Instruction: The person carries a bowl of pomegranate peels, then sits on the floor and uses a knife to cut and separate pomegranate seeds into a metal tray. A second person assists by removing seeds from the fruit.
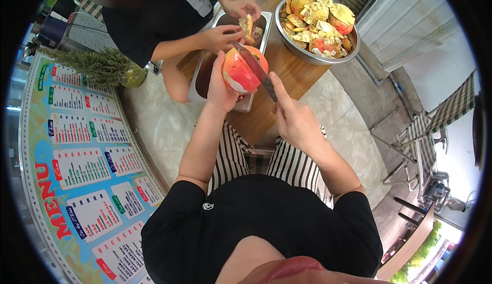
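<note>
My left hand cups a red and pale pomegranate from its left side. In my right hand is a knife, its long blade laid across the upper right of the fruit. How deep the edge goes into the skin, I cannot tell. Both hands are over the near end of a rectangular metal tray, partly hidden by the fruit and my hand. Across from me, a co-worker's hands hold a yellowish piece of pomegranate above the tray's far end.
A round metal bowl heaped with pomegranate peel and pieces stands on the wooden table, right of the tray. A large printed menu board lies along my left, with a potted plant beyond it. Checked folding chairs are at right.
</note>
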Available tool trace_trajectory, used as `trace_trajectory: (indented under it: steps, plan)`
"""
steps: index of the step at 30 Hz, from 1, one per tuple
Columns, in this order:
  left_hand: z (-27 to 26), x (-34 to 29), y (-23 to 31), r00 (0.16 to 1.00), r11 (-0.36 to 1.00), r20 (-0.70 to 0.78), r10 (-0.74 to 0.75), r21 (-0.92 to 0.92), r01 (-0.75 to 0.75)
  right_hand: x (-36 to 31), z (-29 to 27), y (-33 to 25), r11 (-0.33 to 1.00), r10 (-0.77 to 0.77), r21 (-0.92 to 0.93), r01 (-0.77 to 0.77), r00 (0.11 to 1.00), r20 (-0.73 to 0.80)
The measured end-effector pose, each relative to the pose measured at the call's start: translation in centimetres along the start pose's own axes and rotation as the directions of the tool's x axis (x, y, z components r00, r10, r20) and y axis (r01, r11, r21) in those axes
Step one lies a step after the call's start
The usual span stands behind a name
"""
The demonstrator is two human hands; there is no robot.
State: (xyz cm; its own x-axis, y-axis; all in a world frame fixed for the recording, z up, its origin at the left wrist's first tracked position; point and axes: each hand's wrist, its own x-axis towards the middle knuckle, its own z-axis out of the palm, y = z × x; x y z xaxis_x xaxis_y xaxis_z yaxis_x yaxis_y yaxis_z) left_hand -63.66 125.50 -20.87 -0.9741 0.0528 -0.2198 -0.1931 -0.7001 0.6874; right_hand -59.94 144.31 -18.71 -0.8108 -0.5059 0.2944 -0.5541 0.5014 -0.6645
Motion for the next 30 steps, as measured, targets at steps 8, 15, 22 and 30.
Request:
trace_trajectory:
  steps: [8,15,22,30]
  plan:
    - [0.2,0.6,-1.2,1.0,0.995,-0.008,0.011,0.1,-0.011,1.6,0.7,0.4,0.998,0.055,0.019,-0.054,0.997,-0.055]
    - [0.3,1.2,-0.9,0.999,0.987,0.049,0.004,0.161,-0.011,3.0,0.2,0.3,0.996,0.054,0.072,-0.05,0.997,-0.059]
    - [0.4,1.5,-1.3,1.0,0.988,0.001,0.03,0.154,-0.03,1.3,0.4,0.8,0.989,0.126,0.088,-0.122,0.992,-0.033]
    - [0.6,2.0,-1.3,1.0,0.995,0.028,-0.013,0.104,0.01,1.6,1.7,1.1,1.0,0.011,0.018,-0.008,0.983,-0.184]
